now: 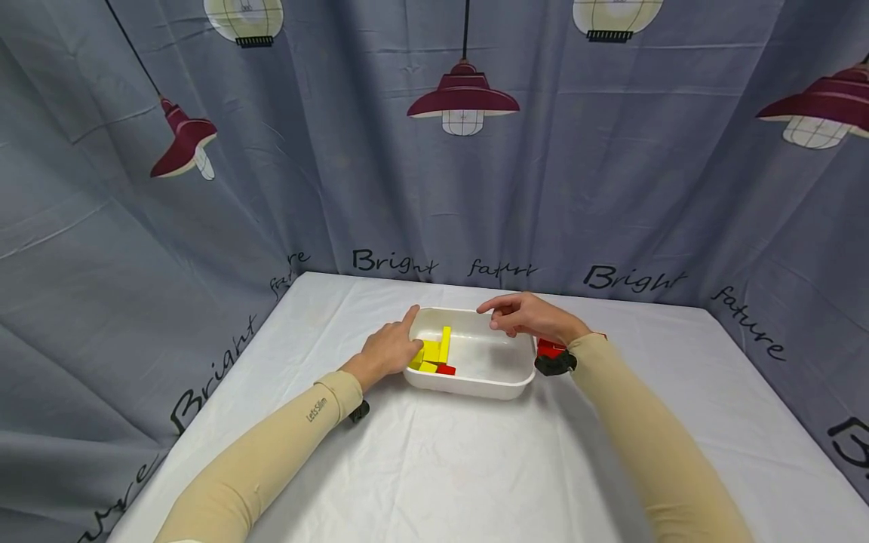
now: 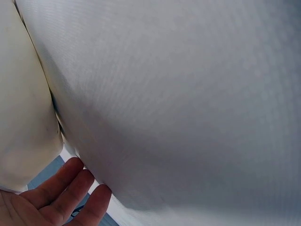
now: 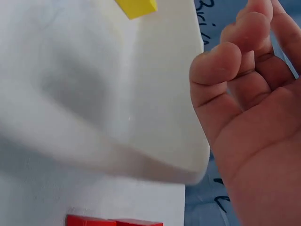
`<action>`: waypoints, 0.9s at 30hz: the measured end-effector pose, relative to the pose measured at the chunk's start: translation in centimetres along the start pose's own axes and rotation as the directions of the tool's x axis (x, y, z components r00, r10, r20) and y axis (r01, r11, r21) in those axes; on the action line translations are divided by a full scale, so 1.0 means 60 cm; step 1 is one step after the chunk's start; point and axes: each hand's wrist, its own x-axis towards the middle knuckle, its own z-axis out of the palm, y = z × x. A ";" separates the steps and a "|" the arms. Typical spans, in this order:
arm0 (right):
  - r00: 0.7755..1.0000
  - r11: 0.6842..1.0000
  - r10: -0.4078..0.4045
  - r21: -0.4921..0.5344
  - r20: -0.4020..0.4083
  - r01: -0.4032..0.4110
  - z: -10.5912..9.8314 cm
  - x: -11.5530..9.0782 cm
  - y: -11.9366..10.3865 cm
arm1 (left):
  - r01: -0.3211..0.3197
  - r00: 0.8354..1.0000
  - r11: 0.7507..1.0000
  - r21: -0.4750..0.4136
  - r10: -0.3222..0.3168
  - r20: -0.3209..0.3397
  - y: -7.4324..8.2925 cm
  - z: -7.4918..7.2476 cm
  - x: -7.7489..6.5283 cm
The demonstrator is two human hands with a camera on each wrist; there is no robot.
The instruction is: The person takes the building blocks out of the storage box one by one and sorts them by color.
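A white rectangular tray (image 1: 492, 385) stands on the table with yellow blocks (image 1: 431, 351) and a red block (image 1: 445, 369) gathered at its left end. At its left rim is my left hand (image 1: 390, 347), index finger stretched along the edge and thumb over the inner side. The left wrist view shows three fairly straight fingers (image 2: 70, 193) beside the tray's outer wall. Above the tray's right far part hovers my right hand (image 1: 526, 315), index pointing left and the other fingers loosely bent. Nothing lies in its fingers in the right wrist view.
Just right of the tray, red blocks (image 1: 550, 348) lie on the white-covered table (image 1: 475, 467), partly hidden by the right wrist and its black camera (image 1: 555, 363). A grey-blue curtain (image 1: 380, 173) printed with lamps hangs behind and along the sides.
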 end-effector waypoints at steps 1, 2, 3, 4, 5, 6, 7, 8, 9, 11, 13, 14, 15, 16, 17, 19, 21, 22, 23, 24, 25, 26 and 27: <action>1.000 1.000 0.008 0.000 0.007 -0.008 0.002 0.004 -0.001 | 0.001 1.000 1.000 0.000 -0.001 0.001 -0.001 0.000 0.000; 1.000 1.000 0.016 0.003 0.017 -0.016 0.005 0.008 -0.001 | 0.003 1.000 1.000 -0.001 -0.003 0.002 -0.001 0.000 0.001; 0.999 1.000 0.022 0.009 0.029 -0.022 0.007 0.012 -0.002 | 0.003 1.000 1.000 -0.001 -0.003 0.001 -0.002 0.000 0.001; 0.999 1.000 0.027 0.012 0.042 -0.027 0.009 0.016 -0.002 | 0.003 1.000 1.000 -0.001 -0.003 0.001 -0.002 0.000 0.001; 0.998 0.999 0.031 0.017 0.054 -0.032 0.012 0.019 -0.002 | 0.004 1.000 1.000 0.000 -0.004 0.002 -0.002 0.000 0.001; 0.997 0.999 0.036 0.022 0.067 -0.038 0.014 0.022 -0.001 | 0.004 1.000 1.000 0.000 -0.004 0.002 -0.002 0.000 0.001; 0.996 0.999 0.041 0.022 0.079 -0.043 0.016 0.025 -0.001 | 0.003 1.000 1.000 0.000 -0.003 0.002 -0.003 0.000 0.001; 0.995 0.999 0.044 0.023 0.092 -0.047 0.019 0.028 -0.001 | 0.003 1.000 1.000 0.000 -0.003 0.002 -0.002 0.000 0.001; 0.994 0.999 0.050 0.015 0.101 -0.051 0.020 0.031 0.001 | 0.003 1.000 1.000 -0.002 -0.003 0.003 -0.002 0.000 0.001; 0.991 0.998 0.062 0.000 0.123 -0.063 0.023 0.037 0.002 | 0.004 1.000 1.000 -0.006 -0.004 0.005 -0.002 0.000 0.001; 0.987 0.997 0.075 -0.016 0.146 -0.073 0.026 0.043 0.003 | 0.005 1.000 1.000 -0.007 -0.005 0.004 -0.001 0.000 0.001; 0.984 0.997 0.080 -0.023 0.159 -0.078 0.027 0.046 0.003 | 0.007 1.000 1.000 -0.008 -0.007 0.005 0.000 0.000 0.001; 0.981 0.996 0.084 -0.029 0.175 -0.081 0.028 0.049 0.004 | 0.009 1.000 1.000 -0.009 -0.008 0.005 0.000 0.001 0.001; 0.978 0.996 0.088 -0.029 0.191 -0.084 0.030 0.051 0.003 | 0.011 1.000 1.000 -0.008 -0.011 0.005 0.000 0.001 0.001; 0.974 0.996 0.091 -0.028 0.206 -0.087 0.031 0.054 0.003 | 0.013 1.000 1.000 -0.007 -0.013 0.005 0.000 0.001 0.001; 0.966 0.995 0.095 -0.029 0.238 -0.091 0.035 0.060 0.003 | 0.016 1.000 1.000 -0.004 -0.016 0.007 0.000 0.001 0.002; 0.956 0.995 0.104 -0.033 0.273 -0.099 0.041 0.067 0.002 | 0.016 1.000 1.000 -0.004 -0.016 0.007 0.000 0.001 0.002; 0.952 0.994 0.111 -0.039 0.285 -0.104 0.044 0.070 0.002 | 0.016 1.000 1.000 -0.002 -0.016 0.007 0.000 0.001 0.002; 0.948 0.993 0.117 -0.046 0.298 -0.108 0.048 0.073 0.003 | 0.015 1.000 1.000 -0.001 -0.015 0.006 0.000 0.000 0.002; 0.944 0.992 0.125 -0.053 0.306 -0.114 0.051 0.076 0.003 | 0.014 1.000 1.000 0.000 -0.014 0.005 -0.001 0.000 0.002; 0.941 0.991 0.135 -0.061 0.311 -0.122 0.055 0.079 0.004 | 0.012 1.000 1.000 0.001 -0.012 0.004 -0.001 0.000 0.002; 0.937 0.989 0.144 -0.067 0.317 -0.129 0.058 0.081 0.005 | 0.010 1.000 1.000 -0.004 -0.010 0.003 -0.001 0.000 0.002; 0.935 0.988 0.153 -0.073 0.320 -0.137 0.061 0.083 0.006 | 0.008 1.000 1.000 -0.004 -0.008 0.003 -0.001 0.000 0.002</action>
